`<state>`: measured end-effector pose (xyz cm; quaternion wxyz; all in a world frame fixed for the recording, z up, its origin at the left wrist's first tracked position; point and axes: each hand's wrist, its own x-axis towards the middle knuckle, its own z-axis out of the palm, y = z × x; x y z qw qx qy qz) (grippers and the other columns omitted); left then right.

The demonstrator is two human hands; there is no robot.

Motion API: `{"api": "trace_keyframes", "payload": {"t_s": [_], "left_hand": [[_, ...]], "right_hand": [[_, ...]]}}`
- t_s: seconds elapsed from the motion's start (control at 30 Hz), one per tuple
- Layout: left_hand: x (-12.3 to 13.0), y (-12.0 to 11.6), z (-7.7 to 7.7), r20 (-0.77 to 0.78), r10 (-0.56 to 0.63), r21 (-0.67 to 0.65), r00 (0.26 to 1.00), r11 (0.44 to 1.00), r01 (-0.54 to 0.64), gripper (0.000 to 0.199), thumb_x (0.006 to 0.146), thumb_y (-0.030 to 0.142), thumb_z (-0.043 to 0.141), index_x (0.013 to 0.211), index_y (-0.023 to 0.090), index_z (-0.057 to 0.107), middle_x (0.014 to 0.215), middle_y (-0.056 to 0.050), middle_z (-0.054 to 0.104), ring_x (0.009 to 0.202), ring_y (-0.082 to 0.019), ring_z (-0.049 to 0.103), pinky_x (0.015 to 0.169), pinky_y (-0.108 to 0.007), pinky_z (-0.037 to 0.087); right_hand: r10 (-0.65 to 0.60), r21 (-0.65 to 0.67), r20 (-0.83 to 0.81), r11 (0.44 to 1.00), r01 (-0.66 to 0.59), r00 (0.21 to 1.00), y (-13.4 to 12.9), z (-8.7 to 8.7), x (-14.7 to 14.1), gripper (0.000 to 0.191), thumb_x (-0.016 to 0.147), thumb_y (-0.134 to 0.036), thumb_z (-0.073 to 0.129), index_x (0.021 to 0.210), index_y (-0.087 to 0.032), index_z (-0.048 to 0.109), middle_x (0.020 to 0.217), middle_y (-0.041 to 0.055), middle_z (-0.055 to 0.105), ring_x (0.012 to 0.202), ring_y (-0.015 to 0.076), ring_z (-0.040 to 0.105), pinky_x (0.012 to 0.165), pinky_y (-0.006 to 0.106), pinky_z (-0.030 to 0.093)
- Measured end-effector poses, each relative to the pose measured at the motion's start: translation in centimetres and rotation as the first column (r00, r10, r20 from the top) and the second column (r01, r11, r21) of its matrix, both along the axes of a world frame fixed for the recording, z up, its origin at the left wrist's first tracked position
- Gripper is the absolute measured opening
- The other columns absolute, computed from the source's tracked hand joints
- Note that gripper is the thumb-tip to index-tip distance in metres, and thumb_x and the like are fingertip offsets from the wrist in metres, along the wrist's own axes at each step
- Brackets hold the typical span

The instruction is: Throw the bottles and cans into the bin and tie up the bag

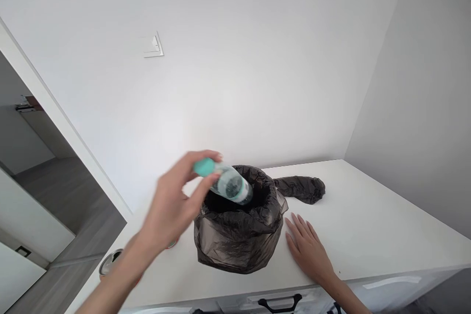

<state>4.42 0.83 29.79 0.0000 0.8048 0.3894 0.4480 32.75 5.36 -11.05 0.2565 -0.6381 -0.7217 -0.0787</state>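
Bin liner (239,243) between hands: thin crinkled plastic, slight sheen. Bottle (231,184) at left hand (180,196): clear plastic. Worktop (353,221) under right hand (309,250): smooth.

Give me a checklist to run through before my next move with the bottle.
1. Left hand gripping the bottle: ok.
2. Green cap on the bottle: ok.
3. Black bag's mouth open, bottle's lower end at it: ok.
4. Right hand off the bag: ok, flat on the white top.
5. Space inside the bag: cannot tell, too dark.
6. Can untouched by the left forearm: cannot tell, partly hidden.
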Motion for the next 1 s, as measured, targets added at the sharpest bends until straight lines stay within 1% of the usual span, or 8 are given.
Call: {"api": "trace_keyframes", "payload": {"t_s": [0.2, 0.4, 0.5, 0.6, 0.73, 0.83, 0.93, 1.0], "left_hand": [[2.4, 3.5, -5.7, -0.141, -0.308, -0.335, 0.941, 0.909, 0.247, 0.02, 0.103, 0.032, 0.054, 0.118, 0.026, 0.065, 0.118, -0.003, 0.074, 0.107, -0.018, 0.07, 0.094, -0.031, 0.057], [2.4, 3.4, -6.8, -0.338, -0.317, -0.481, 0.886, 0.867, 0.127, 0.034, 0.103, 0.047, 0.053, 0.129, 0.028, 0.065, 0.13, -0.003, 0.073, 0.121, -0.022, 0.068, 0.102, -0.036, 0.055], [2.3, 2.0, -7.3, -0.482, -0.261, -0.346, 0.837, 0.934, 0.092, 0.045, 0.102, 0.051, 0.054, 0.139, 0.025, 0.058, 0.14, -0.007, 0.068, 0.127, -0.024, 0.066, 0.107, -0.039, 0.055], [2.8, 0.6, -9.1, -0.628, -0.113, -0.01, 0.77, 0.99, 0.137, 0.051, 0.101, 0.044, 0.059, 0.144, 0.018, 0.053, 0.152, -0.011, 0.058, 0.143, -0.028, 0.053, 0.12, -0.047, 0.044], [4.0, -1.1, -12.2, -0.72, 0.07, 0.302, 0.691, 0.927, 0.221, 0.051, 0.102, 0.026, 0.056, 0.151, 0.012, 0.048, 0.165, -0.014, 0.041, 0.155, -0.031, 0.034, 0.13, -0.051, 0.025], [3.8, -2.2, -13.9, -0.764, -0.006, 0.288, 0.646, 0.892, 0.348, 0.048, 0.101, 0.017, 0.054, 0.148, 0.012, 0.052, 0.167, -0.013, 0.038, 0.157, -0.029, 0.03, 0.132, -0.049, 0.021], [1.4, -2.8, -14.9, -0.797, -0.163, 0.181, 0.582, 0.855, 0.487, 0.049, 0.097, 0.017, 0.06, 0.145, 0.021, 0.055, 0.164, -0.008, 0.044, 0.155, -0.025, 0.035, 0.13, -0.046, 0.03], [-1.5, -2.4, -15.2, -0.736, -0.168, 0.189, 0.656, 0.879, 0.437, 0.052, 0.096, 0.02, 0.06, 0.147, 0.029, 0.053, 0.159, -0.006, 0.051, 0.15, -0.025, 0.044, 0.125, -0.049, 0.039]], "right_hand": [[-0.004, 0.006, -0.017, 1.0, 0.005, 1.0, 0.1, 0.4, -0.2, 0.055, 0.108, -0.045, 0.034, 0.154, -0.019, 0.05, 0.166, 0.0095, 0.04, 0.154, 0.0288, 0.034, 0.126, 0.053, 0.029], [-0.004, 0.02, -0.024, 1.0, 0.004, 1.0, 0.0, 0.8, -0.3, 0.053, 0.107, -0.045, 0.035, 0.147, -0.017, 0.057, 0.161, 0.0122, 0.046, 0.153, 0.029, 0.037, 0.126, 0.052, 0.029], [-0.006, 0.037, -0.038, 0.999, 0.008, 0.999, 0.0, 0.7, -0.3, 0.054, 0.107, -0.045, 0.035, 0.15, -0.018, 0.053, 0.161, 0.012, 0.047, 0.152, 0.0288, 0.038, 0.125, 0.052, 0.03], [-0.006, 0.043, -0.037, 0.999, 0.007, 0.999, 0.1, 0.6, -0.4, 0.054, 0.107, -0.045, 0.034, 0.15, -0.019, 0.054, 0.161, 0.0118, 0.046, 0.153, 0.0292, 0.037, 0.125, 0.053, 0.031], [-0.005, 0.042, -0.019, 0.999, 0.006, 1.0, 0.0, 0.6, -0.3, 0.054, 0.107, -0.043, 0.034, 0.15, -0.018, 0.055, 0.161, 0.0125, 0.046, 0.153, 0.0293, 0.037, 0.125, 0.054, 0.031], [-0.001, 0.045, 0.006, 0.999, 0.0, 1.0, -0.1, 0.5, -0.3, 0.052, 0.107, -0.038, 0.033, 0.148, -0.016, 0.056, 0.162, 0.0127, 0.046, 0.152, 0.0296, 0.038, 0.124, 0.054, 0.033], [-0.003, 0.045, 0.022, 0.999, 0.002, 1.0, -0.1, 0.6, -0.2, 0.051, 0.107, -0.037, 0.034, 0.147, -0.016, 0.057, 0.162, 0.0122, 0.046, 0.152, 0.0298, 0.038, 0.124, 0.053, 0.033], [-0.007, 0.039, 0.021, 0.999, 0.006, 1.0, -0.1, 0.6, -0.2, 0.052, 0.106, -0.04, 0.036, 0.148, -0.016, 0.056, 0.162, 0.012, 0.046, 0.152, 0.0302, 0.038, 0.124, 0.054, 0.033]]}}
